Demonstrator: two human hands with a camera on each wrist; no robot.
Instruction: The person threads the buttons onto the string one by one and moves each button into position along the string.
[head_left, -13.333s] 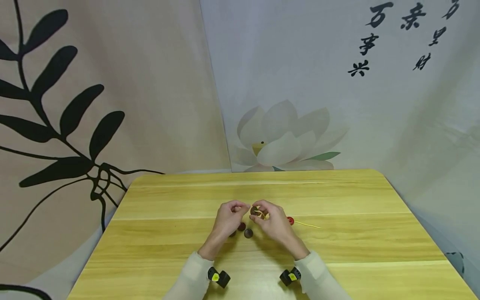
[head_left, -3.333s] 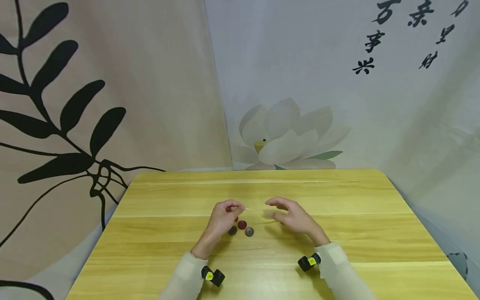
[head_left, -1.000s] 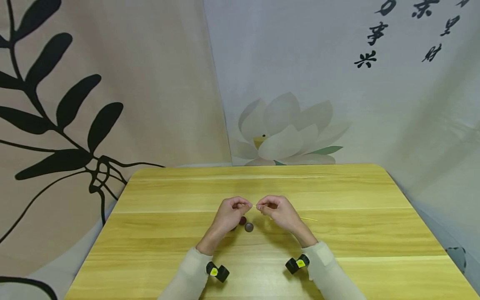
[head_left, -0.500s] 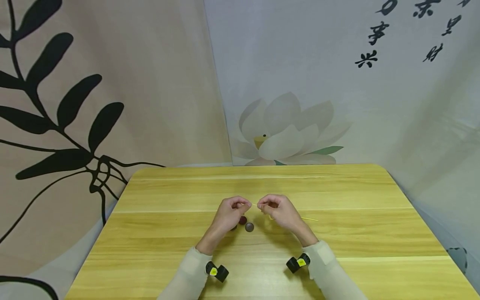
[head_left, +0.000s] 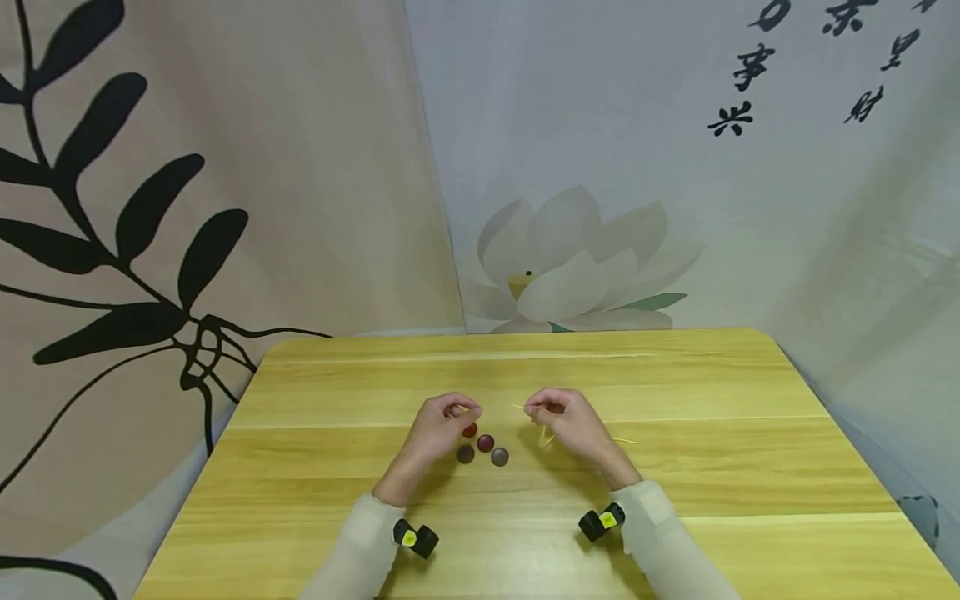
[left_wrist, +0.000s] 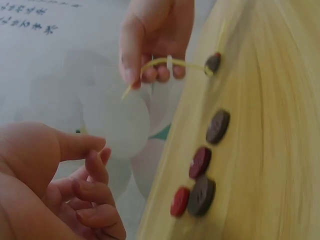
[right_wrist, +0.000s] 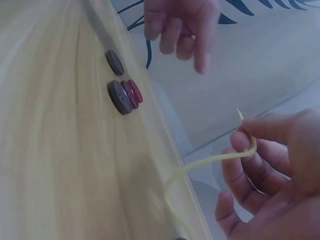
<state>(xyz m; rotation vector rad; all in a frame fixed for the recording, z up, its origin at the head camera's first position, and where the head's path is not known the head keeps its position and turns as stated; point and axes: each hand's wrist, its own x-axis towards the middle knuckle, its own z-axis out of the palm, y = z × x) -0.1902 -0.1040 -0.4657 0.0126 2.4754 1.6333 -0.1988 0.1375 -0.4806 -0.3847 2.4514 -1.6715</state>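
Note:
My right hand (head_left: 572, 427) pinches a yellow cord (right_wrist: 205, 161) between thumb and index finger, a short end sticking out past the fingertips. The cord runs down to a dark button (left_wrist: 213, 64) with a bit of red beside it, low over the table; the right hand hides these in the head view. My left hand (head_left: 438, 427) hovers apart from it, fingers loosely curled, nothing visible between them. Below the left fingertips lies a red button (head_left: 469, 430), close to a maroon button (head_left: 486, 443), a dark brown button (head_left: 466, 454) and a grey-brown button (head_left: 499, 457).
The wooden table (head_left: 337, 500) has its far edge a little beyond the hands. A printed cloth (head_left: 570, 167) hangs behind it. Past the right wrist, the cord's other end (head_left: 626, 441) lies on the tabletop. Each wrist wears a small black camera (head_left: 416, 539).
My left hand has let go of the cord's end and moved left, uncovering the red and dark brown buttons. The right hand keeps the cord. Earlier, the right hand held a dark button on it.

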